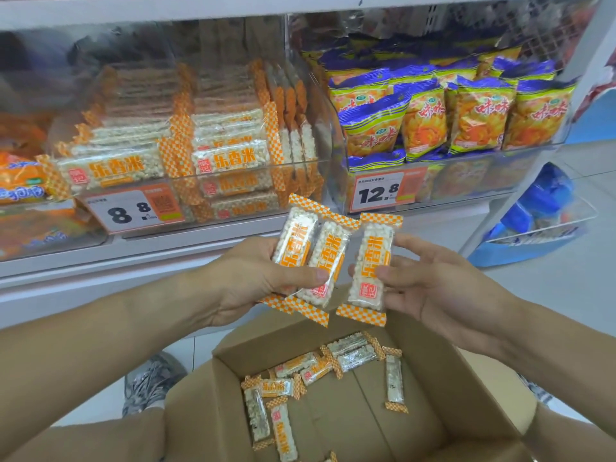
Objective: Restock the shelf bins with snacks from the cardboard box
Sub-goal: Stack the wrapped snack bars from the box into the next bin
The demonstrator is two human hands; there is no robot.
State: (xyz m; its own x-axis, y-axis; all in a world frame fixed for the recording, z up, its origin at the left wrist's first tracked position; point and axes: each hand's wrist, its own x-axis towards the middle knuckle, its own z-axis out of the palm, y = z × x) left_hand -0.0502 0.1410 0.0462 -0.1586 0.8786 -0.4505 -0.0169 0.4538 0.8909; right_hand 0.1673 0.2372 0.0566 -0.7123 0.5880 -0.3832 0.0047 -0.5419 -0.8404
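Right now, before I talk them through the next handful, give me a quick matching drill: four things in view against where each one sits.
Things:
1. two rice bars
2. single rice bar
3. loose rice bars
4. purple-and-yellow chip bags

Places:
A. right-hand clear bin, above the 12.8 tag
B. pinched in the right hand
C. bottom of the cardboard box
D. held in the left hand

Pairs: 1-D, 2-B, 3-C, 4-A

Pale tiled floor (550,278), white shelf upright (593,45), blue corner display (533,228) at right
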